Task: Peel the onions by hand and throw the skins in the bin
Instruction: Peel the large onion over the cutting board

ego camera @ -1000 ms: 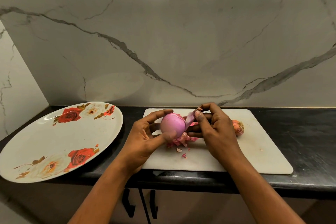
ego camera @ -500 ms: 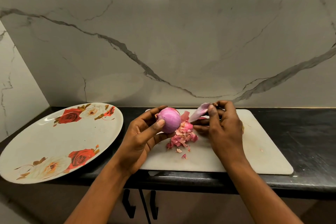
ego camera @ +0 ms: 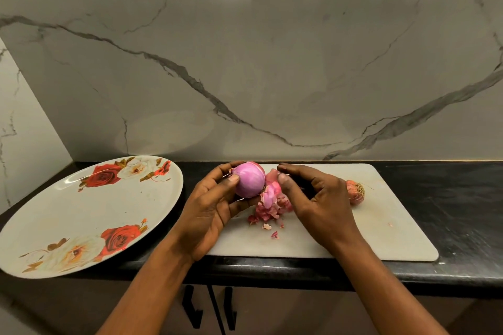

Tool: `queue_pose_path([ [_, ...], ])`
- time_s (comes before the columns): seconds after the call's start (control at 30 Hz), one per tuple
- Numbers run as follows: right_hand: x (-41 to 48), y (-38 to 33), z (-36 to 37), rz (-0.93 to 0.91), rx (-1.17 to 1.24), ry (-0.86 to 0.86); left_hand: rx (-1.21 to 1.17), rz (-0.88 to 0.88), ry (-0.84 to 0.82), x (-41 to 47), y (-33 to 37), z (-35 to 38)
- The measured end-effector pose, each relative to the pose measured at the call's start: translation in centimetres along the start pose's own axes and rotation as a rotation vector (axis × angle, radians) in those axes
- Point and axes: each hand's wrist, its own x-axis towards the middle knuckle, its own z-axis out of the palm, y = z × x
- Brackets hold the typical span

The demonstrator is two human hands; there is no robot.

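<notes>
Firstly, head view | left hand (ego camera: 209, 215) gripped the onion (ego camera: 249, 179) above the white board (ego camera: 381, 226) on the tabletop (ego camera: 462, 198) | right hand (ego camera: 318, 198) curled beside the skin pile (ego camera: 269, 204), pinch on a skin not discernible | unpeeled onion (ego camera: 355, 192) lay on the board behind the right hand | floral plate (ego camera: 68, 212) sat at left.

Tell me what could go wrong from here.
1. The plate juts past the counter edge beside the left arm; a bump might tip it off.
2. The loose skins on the board could scatter when gathered; no bin is in view.
3. The unpeeled onion behind the right hand might roll if nudged.
</notes>
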Motion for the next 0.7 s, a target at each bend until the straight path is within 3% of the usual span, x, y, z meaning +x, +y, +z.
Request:
queue_pose_path([
  [0.17, -0.01, -0.19, 0.16, -0.008, 0.102, -0.135, 0.090, 0.009, -0.051, -0.36, 0.13, 0.48],
  [0.3, -0.08, 0.48, 0.19, -0.028, 0.179, -0.115, 0.164, 0.032, -0.028, -0.51, 0.10, 0.64],
  [0.53, -0.54, 0.39, 0.15, -0.221, -0.083, -0.007, 0.199, 0.021, -0.032, -0.52, 0.07, 0.83],
  [0.7, -0.35, 0.34, 0.24, -0.144, 0.004, -0.032, 0.181, 0.024, -0.039, -0.52, 0.12, 0.72],
])
